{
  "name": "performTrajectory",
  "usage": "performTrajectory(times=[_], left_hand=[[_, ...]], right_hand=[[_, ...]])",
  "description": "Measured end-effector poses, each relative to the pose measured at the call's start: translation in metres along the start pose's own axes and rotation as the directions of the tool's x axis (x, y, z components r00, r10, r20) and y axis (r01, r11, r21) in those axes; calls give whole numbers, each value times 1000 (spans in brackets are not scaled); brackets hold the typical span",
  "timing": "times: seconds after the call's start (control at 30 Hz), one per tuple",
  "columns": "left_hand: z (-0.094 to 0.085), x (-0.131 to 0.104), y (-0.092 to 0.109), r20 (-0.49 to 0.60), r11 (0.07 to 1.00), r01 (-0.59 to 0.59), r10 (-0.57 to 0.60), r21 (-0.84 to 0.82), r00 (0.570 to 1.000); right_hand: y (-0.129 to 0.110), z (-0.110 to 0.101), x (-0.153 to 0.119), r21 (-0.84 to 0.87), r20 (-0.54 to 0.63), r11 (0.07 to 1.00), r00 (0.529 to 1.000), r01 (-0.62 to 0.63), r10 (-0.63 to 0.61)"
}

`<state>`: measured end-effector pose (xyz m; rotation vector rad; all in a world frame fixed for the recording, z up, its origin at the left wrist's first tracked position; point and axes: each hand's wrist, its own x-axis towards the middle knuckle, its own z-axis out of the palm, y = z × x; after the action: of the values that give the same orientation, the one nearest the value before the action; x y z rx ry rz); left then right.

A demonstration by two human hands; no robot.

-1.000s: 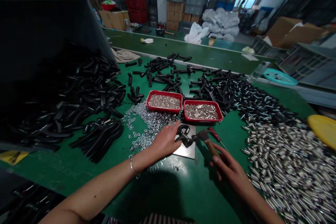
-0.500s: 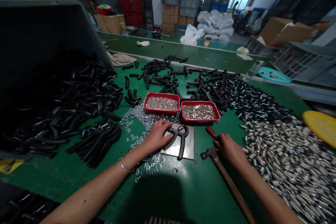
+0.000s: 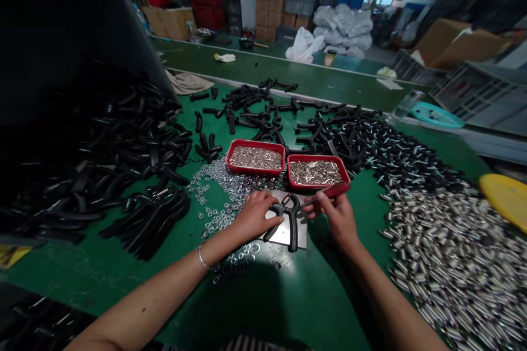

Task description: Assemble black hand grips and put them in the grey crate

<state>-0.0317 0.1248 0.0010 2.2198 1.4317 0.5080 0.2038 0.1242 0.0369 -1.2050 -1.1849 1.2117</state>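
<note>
A black two-armed plastic clamp [image 3: 293, 227] lies on a small metal plate [image 3: 302, 238], with a short silver pin near its top. My left hand [image 3: 256, 214] closes over the clamp's left arm, thumb and fingers pressing it to the plate. In my right hand [image 3: 340, 219] is a red-handled screwdriver [image 3: 335, 190], its thin shaft pointing left at the rounded top of the clamp. Just beyond stand two red trays: the left tray [image 3: 256, 171] holds tiny metal parts, the right tray [image 3: 319, 185] short metal pins.
Loose metal rings [image 3: 222, 219] lie left of the plate. Black clamp parts [image 3: 152, 219] are heaped at the left, spilling from a large dark bin [image 3: 135, 16]. Silver cylinders [image 3: 453, 247] pile up on the right, beside a yellow lid [image 3: 504, 197]. More black pieces [image 3: 263, 109] lie behind the trays.
My right hand has lifted the red-handled screwdriver from the table and brought its shaft left to the clamp. The hammer no longer shows beside my right arm. My left hand stays on the clamp.
</note>
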Motion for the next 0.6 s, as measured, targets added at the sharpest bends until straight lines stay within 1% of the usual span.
performTrajectory(times=[0.07, 0.13, 0.27, 0.43, 0.5, 0.53, 0.57, 0.6], left_hand=[[1, 1, -1, -3, 1000, -4, 4, 14, 1000], [0, 1, -1, -9, 1000, -14, 14, 18, 1000], [-1, -1, 0, -12, 1000, -15, 16, 15, 1000], [-1, -2, 2, -18, 1000, -16, 16, 2, 1000], [-1, -2, 1, -19, 1000, -11, 11, 1, 1000], [-1, -2, 1, -18, 1000, -9, 9, 0, 1000], [-1, -2, 1, -16, 1000, -8, 8, 0, 1000], [-1, -2, 1, -12, 1000, -8, 8, 0, 1000]], right_hand=[[14, 18, 3, 73, 14, 997, 1000, -1, 0], [25, 27, 4, 101, 20, 995, 1000, -8, 6], [33, 31, 2, 104, 35, 994, 999, -38, 34], [37, 31, 3, 76, 36, 997, 999, -34, 31], [38, 32, 1, 29, 25, 999, 999, -31, 30], [37, 32, 0, -27, 19, 999, 1000, -24, 24], [35, 33, -1, -119, 15, 993, 1000, -5, 6], [33, 34, -3, -246, 23, 969, 999, 27, -22]])
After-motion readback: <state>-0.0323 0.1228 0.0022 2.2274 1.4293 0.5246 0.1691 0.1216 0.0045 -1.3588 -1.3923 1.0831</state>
